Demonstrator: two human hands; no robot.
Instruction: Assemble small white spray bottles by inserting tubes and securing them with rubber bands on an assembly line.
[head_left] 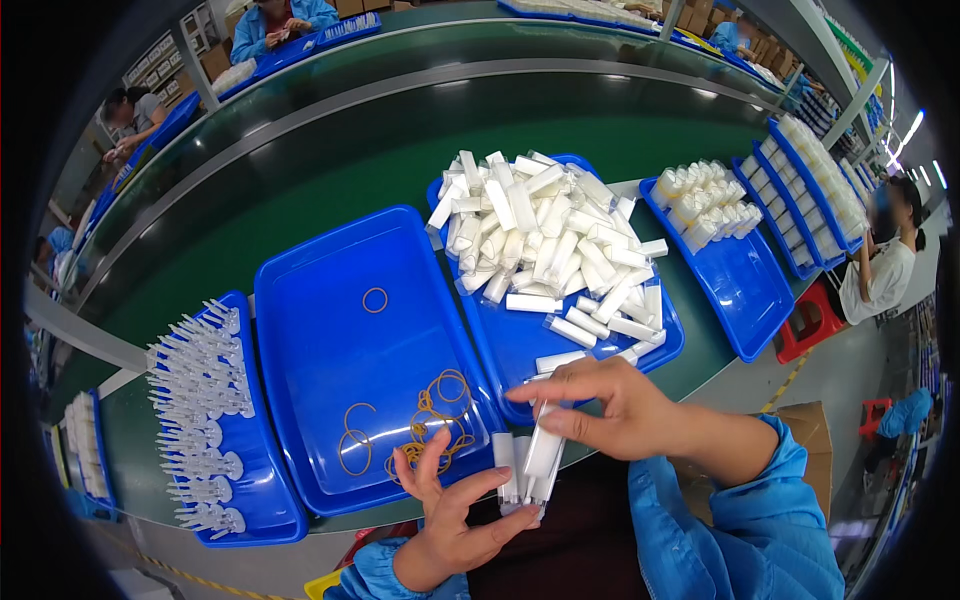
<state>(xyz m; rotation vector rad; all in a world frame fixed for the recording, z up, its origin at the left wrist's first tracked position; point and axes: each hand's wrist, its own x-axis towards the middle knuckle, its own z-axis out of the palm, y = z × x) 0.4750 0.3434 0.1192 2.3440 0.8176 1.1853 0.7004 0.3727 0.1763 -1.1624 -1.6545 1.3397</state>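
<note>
The left hand (462, 525) holds a small bunch of white packets (508, 468) near the front edge of the counter (340, 165); its thumb and one finger close on them, other fingers stand spread. The right hand (625, 405) pinches one white packet (543, 453) between thumb and forefinger, beside this bunch. Beyond, a blue tray (500, 335) carries a pile of similar packets (545, 225); the neighbouring blue tray (345, 270) contains rubber bands (424, 424).
</note>
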